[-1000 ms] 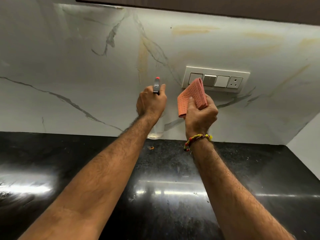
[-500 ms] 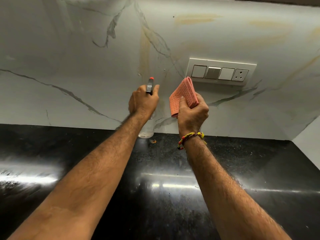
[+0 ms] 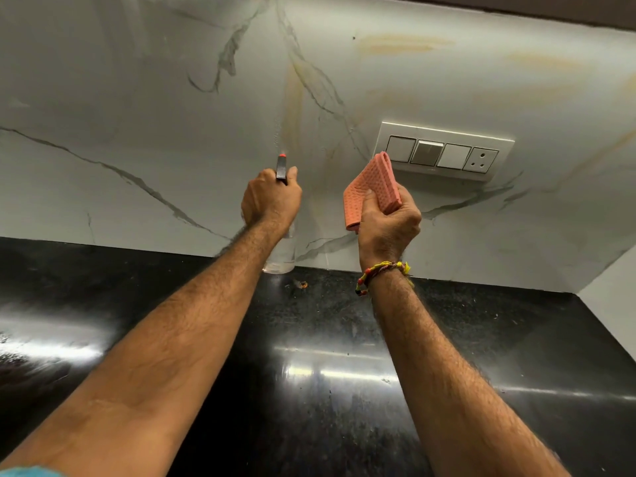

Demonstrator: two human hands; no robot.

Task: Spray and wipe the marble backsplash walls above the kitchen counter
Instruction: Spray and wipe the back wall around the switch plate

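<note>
The white marble backsplash (image 3: 155, 98) with grey and yellowish veins fills the upper view. My left hand (image 3: 270, 197) grips a clear spray bottle (image 3: 281, 251), its black head with a red nozzle tip pointing at the wall. A faint mist streak rises from the nozzle along the yellow vein. My right hand (image 3: 389, 225) holds a folded pink wipe cloth (image 3: 373, 185) upright, just off the wall and below the left end of the switch plate.
A white switch plate (image 3: 444, 151) with three switches and a socket is fixed to the wall at right. The glossy black counter (image 3: 327, 356) runs below, with a small brown speck near the wall. A side wall (image 3: 616, 290) meets the backsplash at far right.
The view has tilted, so hands and switch plate sit slightly differently in frame. The bottle stays aimed at the wall, and a mist streak now shows above the nozzle. The cloth stays gripped.
</note>
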